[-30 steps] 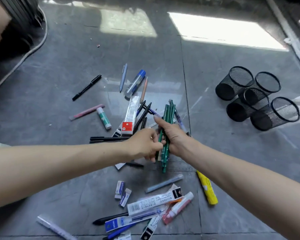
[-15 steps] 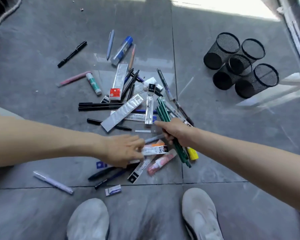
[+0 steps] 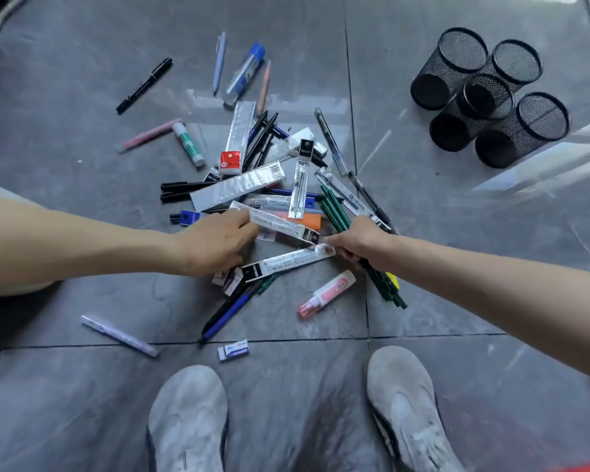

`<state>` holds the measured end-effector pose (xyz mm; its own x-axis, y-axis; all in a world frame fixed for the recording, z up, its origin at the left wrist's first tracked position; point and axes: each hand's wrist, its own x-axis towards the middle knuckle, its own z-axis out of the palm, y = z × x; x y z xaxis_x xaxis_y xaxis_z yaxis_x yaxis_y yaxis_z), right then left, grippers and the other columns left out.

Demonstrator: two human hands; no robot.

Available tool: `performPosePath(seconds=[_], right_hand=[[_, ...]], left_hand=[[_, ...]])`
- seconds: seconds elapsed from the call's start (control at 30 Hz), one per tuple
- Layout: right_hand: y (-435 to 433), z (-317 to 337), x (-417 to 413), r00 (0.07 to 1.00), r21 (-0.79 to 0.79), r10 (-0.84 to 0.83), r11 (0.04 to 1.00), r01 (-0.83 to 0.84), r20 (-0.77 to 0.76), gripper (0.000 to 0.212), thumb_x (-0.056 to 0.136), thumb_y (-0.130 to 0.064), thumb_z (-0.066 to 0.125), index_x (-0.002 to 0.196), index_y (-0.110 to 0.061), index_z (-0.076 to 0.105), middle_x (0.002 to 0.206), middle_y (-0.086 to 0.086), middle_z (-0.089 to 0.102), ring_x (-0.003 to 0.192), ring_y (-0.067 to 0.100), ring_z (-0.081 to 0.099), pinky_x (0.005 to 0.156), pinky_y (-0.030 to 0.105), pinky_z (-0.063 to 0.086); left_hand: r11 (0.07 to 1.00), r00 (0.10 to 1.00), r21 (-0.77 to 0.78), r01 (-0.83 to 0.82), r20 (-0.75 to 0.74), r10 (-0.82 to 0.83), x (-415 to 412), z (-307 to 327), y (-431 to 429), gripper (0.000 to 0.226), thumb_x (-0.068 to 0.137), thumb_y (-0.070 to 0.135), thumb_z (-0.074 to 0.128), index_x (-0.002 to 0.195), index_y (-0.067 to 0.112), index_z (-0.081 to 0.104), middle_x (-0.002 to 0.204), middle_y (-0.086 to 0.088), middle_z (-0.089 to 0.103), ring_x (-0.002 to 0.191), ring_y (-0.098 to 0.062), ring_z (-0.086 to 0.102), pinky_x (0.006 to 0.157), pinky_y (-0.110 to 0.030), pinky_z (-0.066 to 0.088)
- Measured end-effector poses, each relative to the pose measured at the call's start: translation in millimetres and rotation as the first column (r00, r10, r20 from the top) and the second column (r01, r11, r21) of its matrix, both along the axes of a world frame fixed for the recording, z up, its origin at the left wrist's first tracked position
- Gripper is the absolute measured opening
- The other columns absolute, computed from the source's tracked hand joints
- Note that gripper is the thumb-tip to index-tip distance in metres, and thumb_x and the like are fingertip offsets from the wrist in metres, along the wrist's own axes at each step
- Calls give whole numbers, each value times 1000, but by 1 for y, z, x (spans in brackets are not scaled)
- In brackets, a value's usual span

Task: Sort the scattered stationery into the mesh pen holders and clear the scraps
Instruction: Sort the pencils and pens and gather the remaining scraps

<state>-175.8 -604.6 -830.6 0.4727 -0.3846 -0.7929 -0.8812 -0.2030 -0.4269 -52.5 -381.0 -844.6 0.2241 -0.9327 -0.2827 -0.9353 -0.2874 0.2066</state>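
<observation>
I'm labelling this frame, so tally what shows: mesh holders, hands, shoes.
Mesh holders: 4
Hands: 2, the left hand and the right hand, which grips green pencils
Shoes: 2
Total: 8

I'm looking down at an indoor floor (image 3: 82, 80) of large glossy grey stone-look tiles; dark grout lines (image 3: 351, 80) cross it; the gloss throws back pale light; home, office or shop, I cannot tell from here; only floor shows.
</observation>
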Motion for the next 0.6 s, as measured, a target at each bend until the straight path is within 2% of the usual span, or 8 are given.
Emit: performPosePath(seconds=[0.07, 0.13, 0.2, 0.27, 0.33, 0.4, 0.5, 0.6], right_hand=[[0, -7, -3, 999, -37, -17, 999, 19, 46, 34, 85, -23, 70, 63, -8, 49, 49, 7, 46, 36, 16, 37, 38, 21, 31], [1, -11, -5, 997, -96, -10, 995, 18, 82, 32, 79, -28, 76, 80, -10, 50, 56, 7, 52, 43, 18, 43, 41, 25, 34], [5, -12, -6, 996, -168, 67, 984, -56, 60, 45, 71, -29, 82, 93, -11, 47, 68, 5, 56, 54, 18, 50, 46, 29, 38], [6, -11, -6, 983, -242, 186, 954, -180, 2, 56, 67, -28, 85, 103, -11, 46, 88, 4, 58, 74, 19, 55, 56, 29, 40], [3, -13, -7, 968, -245, 249, 937, -248, -25, 65, 65, -26, 86, 112, -10, 45, 103, 6, 59, 89, 22, 56, 61, 29, 41], [-1, -11, -8, 958, -236, 284, 930, -282, -25, 66, 64, -23, 85, 114, -11, 44, 108, 7, 59, 93, 23, 56, 68, 30, 42], [-4, -11, -13, 950, -266, 312, 914, -307, -25, 63, 64, -22, 85, 112, -12, 45, 106, 6, 58, 91, 20, 51, 71, 29, 38], [-6, -13, -25, 949, -299, 315, 903, -307, -23, 56, 65, -27, 84, 106, -12, 49, 100, 1, 59, 88, 18, 52, 70, 29, 40]], left_hand=[[999, 999, -35, -31, -40, 30, -7, 1, -1, 26, 71, 14, 66, 93, 7, 53, 93, -10, 48, 82, -28, 48, 58, -35, 36], [999, 988, 23, 46, -149, -42, -21, 2, -5, 24, 76, 16, 66, 98, 10, 58, 97, -9, 48, 85, -26, 48, 63, -34, 37], [991, 965, 11, 134, -229, -128, -35, 4, -10, 21, 78, 17, 65, 98, 12, 61, 97, -10, 51, 83, -26, 48, 63, -33, 37], [990, 974, 25, 138, -185, -131, -42, 7, -18, 16, 84, 20, 57, 98, 11, 61, 98, -10, 51, 83, -24, 46, 63, -33, 34], [990, 990, 124, 69, -132, -52, -43, 9, -28, 19, 89, 25, 53, 100, 10, 57, 103, -8, 52, 90, -24, 48, 71, -36, 39], [984, 994, 174, -27, -96, 44, -42, 10, -37, 21, 91, 31, 51, 97, 11, 53, 105, -6, 54, 95, -25, 52, 75, -37, 42], [957, 982, 240, -161, -56, 179, -50, 8, -55, 31, 91, 45, 48, 96, 14, 54, 108, -8, 62, 98, -29, 59, 70, -33, 39], [917, 952, 298, -265, -68, 298, -66, 6, -74, 38, 92, 46, 48, 102, 12, 59, 112, -11, 64, 104, -30, 59, 78, -33, 43]])
